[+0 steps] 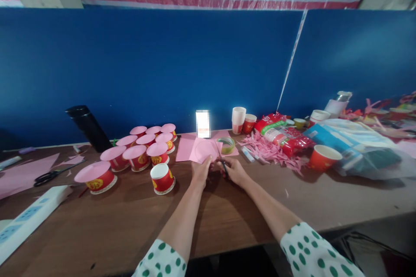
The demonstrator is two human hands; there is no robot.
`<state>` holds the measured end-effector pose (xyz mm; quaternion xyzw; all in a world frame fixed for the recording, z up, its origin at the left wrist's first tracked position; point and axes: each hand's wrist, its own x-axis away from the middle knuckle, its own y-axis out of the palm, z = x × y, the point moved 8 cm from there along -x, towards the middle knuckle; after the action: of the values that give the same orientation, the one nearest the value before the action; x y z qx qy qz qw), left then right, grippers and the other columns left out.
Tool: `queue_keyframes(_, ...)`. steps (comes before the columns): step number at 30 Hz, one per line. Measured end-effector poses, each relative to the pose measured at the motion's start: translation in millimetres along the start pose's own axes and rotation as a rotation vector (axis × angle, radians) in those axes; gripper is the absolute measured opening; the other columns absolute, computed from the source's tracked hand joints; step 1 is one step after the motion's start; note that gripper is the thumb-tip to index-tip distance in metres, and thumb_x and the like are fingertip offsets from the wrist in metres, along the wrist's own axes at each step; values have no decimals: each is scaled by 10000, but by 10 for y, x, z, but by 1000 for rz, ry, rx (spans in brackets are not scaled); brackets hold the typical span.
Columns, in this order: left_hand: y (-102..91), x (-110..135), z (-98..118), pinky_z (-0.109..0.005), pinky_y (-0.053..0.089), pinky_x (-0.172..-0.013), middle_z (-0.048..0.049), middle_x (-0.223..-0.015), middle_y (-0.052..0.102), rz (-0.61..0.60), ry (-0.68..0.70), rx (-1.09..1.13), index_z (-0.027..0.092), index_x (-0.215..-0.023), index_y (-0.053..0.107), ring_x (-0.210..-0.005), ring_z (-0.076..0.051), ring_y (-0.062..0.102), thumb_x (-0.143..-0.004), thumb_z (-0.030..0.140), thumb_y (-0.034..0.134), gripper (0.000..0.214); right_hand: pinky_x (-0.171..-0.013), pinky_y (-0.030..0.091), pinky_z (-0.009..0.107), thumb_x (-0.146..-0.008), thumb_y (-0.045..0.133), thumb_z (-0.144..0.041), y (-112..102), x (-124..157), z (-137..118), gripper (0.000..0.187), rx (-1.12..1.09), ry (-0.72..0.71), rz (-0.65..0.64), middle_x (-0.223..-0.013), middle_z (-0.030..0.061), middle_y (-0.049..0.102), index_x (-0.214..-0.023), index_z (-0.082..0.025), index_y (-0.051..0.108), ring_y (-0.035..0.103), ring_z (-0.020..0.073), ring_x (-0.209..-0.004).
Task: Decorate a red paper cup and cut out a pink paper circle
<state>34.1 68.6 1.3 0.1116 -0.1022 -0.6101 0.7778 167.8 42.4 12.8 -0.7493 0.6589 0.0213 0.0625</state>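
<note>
My left hand (pixel 200 169) pinches the near edge of a pink paper sheet (pixel 203 149) with a circle drawn on it. My right hand (pixel 234 169) is closed on a pair of scissors (pixel 223 165), whose blades reach into the paper's right side. Both hands hover just above the brown table (pixel 130 220), near its middle. A roll of tape (pixel 226 144) lies just behind the paper.
Several red paper cups capped with pink discs (pixel 139 149) stand at the left, one open cup (pixel 162 178) nearest. Black scissors (pixel 48 176), a power strip (pixel 26 220) and a black flask (pixel 87 127) are far left. Pink scraps (pixel 266 150), a red packet (pixel 282 136), cups and bags crowd the right.
</note>
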Motion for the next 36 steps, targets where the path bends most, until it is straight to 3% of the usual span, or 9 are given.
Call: queue_keyframes(36,-55,2,45,-225,444,-390,-80,-461,606,39,4,-119,51,-571,652,-394,-133,549,-562,322,695,275,-354,314,168,-727,570,-378,-12,-30,64,371,7,-23,0,-476,-57,488,-1007,-135,599,401,61,-356)
